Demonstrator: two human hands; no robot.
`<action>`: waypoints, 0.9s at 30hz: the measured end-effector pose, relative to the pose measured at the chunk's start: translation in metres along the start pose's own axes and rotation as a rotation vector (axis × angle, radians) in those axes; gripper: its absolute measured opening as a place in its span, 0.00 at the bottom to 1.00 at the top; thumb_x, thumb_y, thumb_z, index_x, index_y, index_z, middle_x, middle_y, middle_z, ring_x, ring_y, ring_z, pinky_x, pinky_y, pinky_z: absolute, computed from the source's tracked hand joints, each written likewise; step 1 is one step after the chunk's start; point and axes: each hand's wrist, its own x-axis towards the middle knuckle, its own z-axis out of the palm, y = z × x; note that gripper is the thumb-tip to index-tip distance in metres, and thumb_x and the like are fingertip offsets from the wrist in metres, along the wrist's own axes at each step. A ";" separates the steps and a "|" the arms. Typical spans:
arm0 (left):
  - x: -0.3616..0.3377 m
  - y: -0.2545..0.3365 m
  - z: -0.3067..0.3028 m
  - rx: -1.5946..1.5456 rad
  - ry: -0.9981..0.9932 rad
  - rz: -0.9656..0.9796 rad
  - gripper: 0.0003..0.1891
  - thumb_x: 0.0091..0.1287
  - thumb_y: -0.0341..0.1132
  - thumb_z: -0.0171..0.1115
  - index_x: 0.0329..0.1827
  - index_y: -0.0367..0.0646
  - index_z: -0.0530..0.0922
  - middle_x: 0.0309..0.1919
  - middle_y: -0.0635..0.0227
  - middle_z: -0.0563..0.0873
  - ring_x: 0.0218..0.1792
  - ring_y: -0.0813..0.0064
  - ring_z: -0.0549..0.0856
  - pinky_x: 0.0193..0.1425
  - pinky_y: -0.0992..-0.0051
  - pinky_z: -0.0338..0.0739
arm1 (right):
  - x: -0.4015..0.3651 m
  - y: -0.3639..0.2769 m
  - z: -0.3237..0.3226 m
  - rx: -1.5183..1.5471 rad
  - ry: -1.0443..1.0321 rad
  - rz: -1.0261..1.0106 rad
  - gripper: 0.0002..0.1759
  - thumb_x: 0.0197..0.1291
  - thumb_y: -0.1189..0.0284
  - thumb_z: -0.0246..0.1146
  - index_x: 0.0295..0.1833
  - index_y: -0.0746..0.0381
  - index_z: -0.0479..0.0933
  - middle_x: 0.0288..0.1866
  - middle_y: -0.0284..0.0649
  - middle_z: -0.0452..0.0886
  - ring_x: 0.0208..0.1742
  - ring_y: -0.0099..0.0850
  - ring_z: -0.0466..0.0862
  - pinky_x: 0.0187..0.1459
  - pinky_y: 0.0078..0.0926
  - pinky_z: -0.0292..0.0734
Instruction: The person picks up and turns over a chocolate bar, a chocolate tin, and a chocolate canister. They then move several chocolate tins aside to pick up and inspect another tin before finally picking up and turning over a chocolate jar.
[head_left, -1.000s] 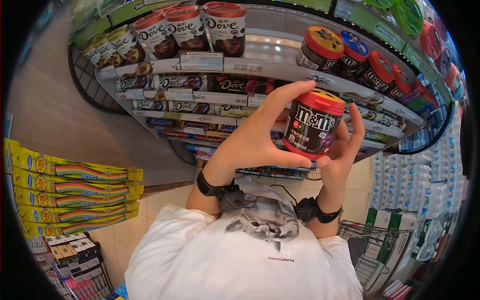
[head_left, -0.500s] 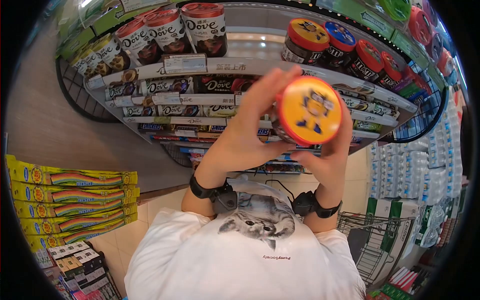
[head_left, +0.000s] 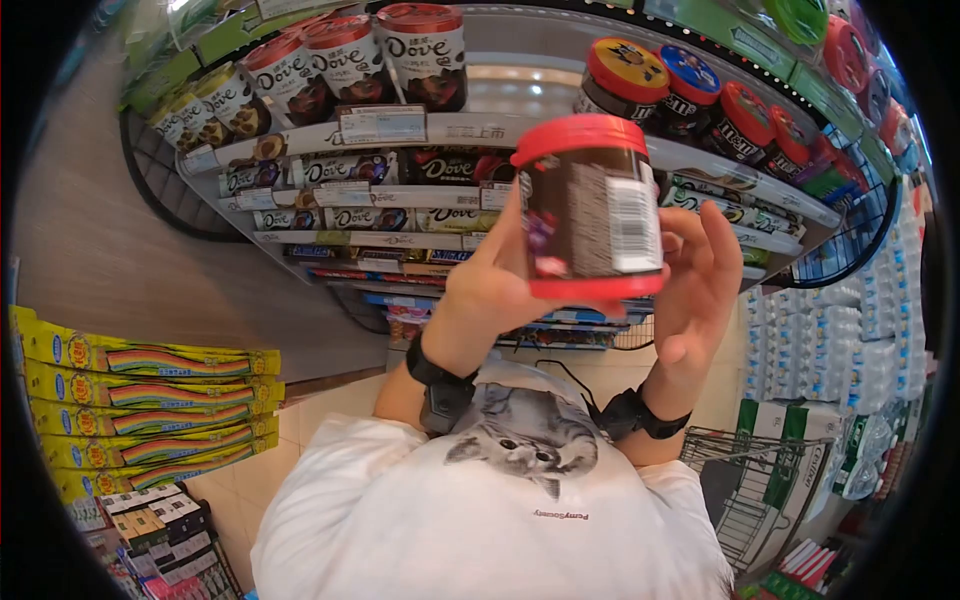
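Observation:
A brown candy tub (head_left: 585,215) with a red lid and red base is held up in front of the shelves. It stands nearly upright, its barcode label facing me; the top of the lid is turned out of sight. My left hand (head_left: 490,290) grips the tub from the left, with its fingers mostly hidden behind it. My right hand (head_left: 700,280) is at the tub's right side, its fingers apart and loosely bent. Whether a right fingertip touches the tub behind its edge cannot be made out.
Dove tubs (head_left: 425,60) and M&M's tubs (head_left: 625,75) stand on the top shelf (head_left: 480,130), above rows of chocolate bars. Yellow candy packs (head_left: 150,400) are stacked at left. A wire cart (head_left: 745,490) and bottled-water packs (head_left: 830,340) are at right.
The tub has tipped so its yellow lid top no longer faces me and its barcode side shows. My right hand has loosened from it, spreading its fingers.

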 end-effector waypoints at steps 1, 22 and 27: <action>0.003 0.003 -0.005 -0.262 -0.125 -0.132 0.67 0.39 0.49 0.82 0.76 0.46 0.39 0.74 0.54 0.51 0.64 0.46 0.70 0.53 0.55 0.80 | 0.000 -0.002 0.003 0.014 -0.002 -0.003 0.58 0.39 0.43 0.73 0.70 0.66 0.58 0.60 0.47 0.72 0.62 0.36 0.71 0.63 0.33 0.57; 0.000 -0.005 0.008 0.216 0.110 0.132 0.59 0.43 0.50 0.77 0.76 0.62 0.45 0.63 0.45 0.69 0.50 0.40 0.80 0.50 0.48 0.80 | -0.006 0.004 0.009 -0.155 -0.009 0.096 0.49 0.45 0.57 0.73 0.69 0.65 0.59 0.64 0.46 0.67 0.65 0.37 0.69 0.63 0.36 0.59; 0.004 -0.009 0.007 0.322 0.202 0.284 0.67 0.34 0.55 0.82 0.76 0.55 0.45 0.66 0.48 0.66 0.64 0.48 0.70 0.65 0.55 0.71 | 0.002 -0.001 0.017 -0.298 -0.030 0.051 0.56 0.37 0.45 0.74 0.67 0.66 0.61 0.65 0.46 0.66 0.66 0.41 0.68 0.68 0.42 0.54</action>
